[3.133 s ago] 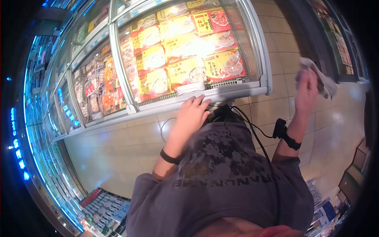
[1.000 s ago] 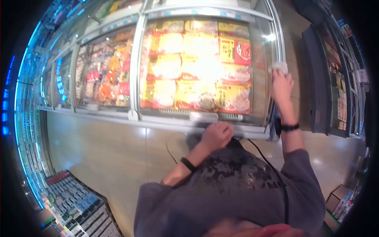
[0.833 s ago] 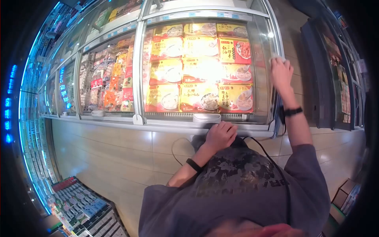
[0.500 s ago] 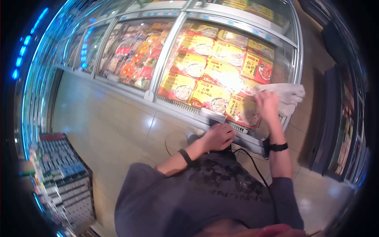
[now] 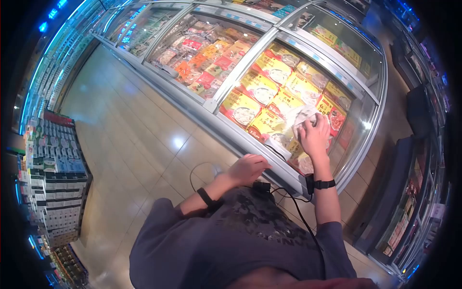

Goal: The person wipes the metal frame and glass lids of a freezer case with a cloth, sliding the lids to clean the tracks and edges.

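My right hand (image 5: 315,135) presses a pale crumpled cloth (image 5: 302,117) on the glass top of a freezer (image 5: 227,89), its fingers bent over the cloth. Yellow and red food packages (image 5: 262,89) lie beneath the glass. Nearer my body, my left hand (image 5: 248,169) hangs beside the freezer's front edge with fingers together; whether it holds anything is hidden. A white object (image 5: 278,148) sits at the front rim, between my two hands. A black cable (image 5: 304,217) runs down over my shirt.
Stacked boxes (image 5: 60,178) stand on the floor at the left. Lit shelving (image 5: 50,72) curves along the far left. A dark display case (image 5: 392,192) is on the right, across a strip of tiled floor. More freezer sections extend to the upper left.
My view has turned, and the freezer now lies more diagonally. My right hand has moved the cloth leftward over the glass from the right side. My left hand has come away from the white object.
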Available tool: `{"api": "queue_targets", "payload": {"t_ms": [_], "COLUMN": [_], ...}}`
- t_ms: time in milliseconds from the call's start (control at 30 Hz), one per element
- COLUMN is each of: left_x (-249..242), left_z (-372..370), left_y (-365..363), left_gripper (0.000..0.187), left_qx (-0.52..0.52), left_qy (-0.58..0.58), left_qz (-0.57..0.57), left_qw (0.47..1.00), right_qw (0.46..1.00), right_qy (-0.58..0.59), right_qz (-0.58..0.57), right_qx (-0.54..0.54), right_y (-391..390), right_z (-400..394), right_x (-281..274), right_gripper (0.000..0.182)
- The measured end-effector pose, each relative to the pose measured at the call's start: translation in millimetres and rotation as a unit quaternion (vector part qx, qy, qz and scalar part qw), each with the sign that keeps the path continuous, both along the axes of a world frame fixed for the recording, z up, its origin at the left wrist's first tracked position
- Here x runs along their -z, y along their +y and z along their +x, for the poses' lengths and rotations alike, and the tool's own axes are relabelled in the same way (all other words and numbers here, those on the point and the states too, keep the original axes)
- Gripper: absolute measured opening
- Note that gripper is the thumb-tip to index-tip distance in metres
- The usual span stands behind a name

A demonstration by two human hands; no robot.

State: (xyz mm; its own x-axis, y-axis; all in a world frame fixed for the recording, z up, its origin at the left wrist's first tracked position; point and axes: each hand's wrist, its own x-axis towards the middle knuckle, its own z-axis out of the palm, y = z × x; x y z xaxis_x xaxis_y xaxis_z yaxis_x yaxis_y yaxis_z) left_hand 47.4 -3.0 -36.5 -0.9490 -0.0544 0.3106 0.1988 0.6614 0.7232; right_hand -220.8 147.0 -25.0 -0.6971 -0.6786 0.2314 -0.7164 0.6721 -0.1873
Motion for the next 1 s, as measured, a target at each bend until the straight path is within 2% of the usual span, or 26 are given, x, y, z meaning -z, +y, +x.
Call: {"api": "queue_targets", "payload": {"t_ms": [33,100,167,233,300,333,400,433,500,567,633,700,767,833,867,967,1000], "left_x": [-2.3,-2.6,1.7,1.5,2.0,10.4,13.9,15.0,20.4,17.3,23.5,27.8,45.7,61.4,64.2,62.6,58.2], "left_z": [8.8,19.2,26.5,30.8,32.5,34.4,42.1,43.7,57.3,74.0,92.7,109.9,122.9,129.6,129.1,129.6,126.0], "left_y": [-14.1,-46.0,-76.0,-109.1,-138.5,-153.0,-175.8,-188.8,-211.3,-229.4,-247.0,-259.1,-264.8,-262.7,-258.4,-242.7,-233.5], "left_gripper": [0.025,0.024,0.024,0.025,0.030,0.033,0.034,0.035,0.034,0.034,0.033,0.032,0.032,0.032,0.032,0.033,0.033], "left_qx": [-0.020,-0.020,-0.107,-0.132,-0.211,-0.214,-0.224,-0.237,-0.222,-0.255,-0.261,-0.286,-0.287,-0.319,-0.319,-0.312,-0.302], "left_qy": [-0.002,-0.004,0.003,-0.005,0.024,0.047,0.049,0.059,0.041,-0.023,-0.038,-0.053,-0.059,-0.065,-0.064,-0.076,-0.084], "left_qz": [-0.008,-0.006,0.041,0.064,0.014,0.031,0.042,0.046,0.056,0.039,0.020,0.017,0.015,0.026,0.024,0.004,0.012], "left_qw": [1.000,1.000,0.993,0.989,0.977,0.975,0.973,0.968,0.973,0.966,0.964,0.957,0.956,0.945,0.945,0.947,0.950], "right_qw": [1.000,0.992,0.985,0.984,0.989,0.988,0.957,0.953,0.970,0.976,0.969,0.972,0.956,0.950,0.944,0.970,0.972], "right_qy": [0.001,-0.049,-0.067,-0.089,-0.076,-0.077,-0.044,-0.057,-0.017,-0.009,0.023,0.013,0.113,0.088,0.085,0.010,-0.016], "right_qz": [0.003,0.067,0.107,0.103,0.107,0.112,0.270,0.288,0.239,0.168,0.135,0.165,0.254,0.297,0.317,0.237,0.212], "right_qx": [0.002,0.096,0.114,0.113,0.067,0.068,-0.094,-0.079,-0.042,0.136,0.203,0.168,0.089,0.032,0.028,0.059,0.102], "right_y": [-5.8,-38.8,-88.8,-146.3,-200.7,-220.1,-253.9,-261.9,-260.0,-271.7,-277.2,-283.7,-285.9,-282.0,-283.4,-294.9,-305.0], "right_z": [-8.6,-34.4,-60.9,-81.5,-76.5,-63.8,-15.5,12.6,-0.1,-46.2,-92.5,-99.4,-74.4,-59.0,-55.4,-110.4,-127.8], "right_x": [12.5,22.4,3.1,-7.0,-5.8,-3.2,-15.8,-30.1,-14.8,-1.1,-7.0,-31.2,-21.8,-15.3,-29.5,-29.3,-32.9], "right_gripper": [0.036,0.039,0.044,0.045,0.048,0.048,0.051,0.054,0.056,0.056,0.052,0.047,0.040,0.037,0.035,0.034,0.036]}}
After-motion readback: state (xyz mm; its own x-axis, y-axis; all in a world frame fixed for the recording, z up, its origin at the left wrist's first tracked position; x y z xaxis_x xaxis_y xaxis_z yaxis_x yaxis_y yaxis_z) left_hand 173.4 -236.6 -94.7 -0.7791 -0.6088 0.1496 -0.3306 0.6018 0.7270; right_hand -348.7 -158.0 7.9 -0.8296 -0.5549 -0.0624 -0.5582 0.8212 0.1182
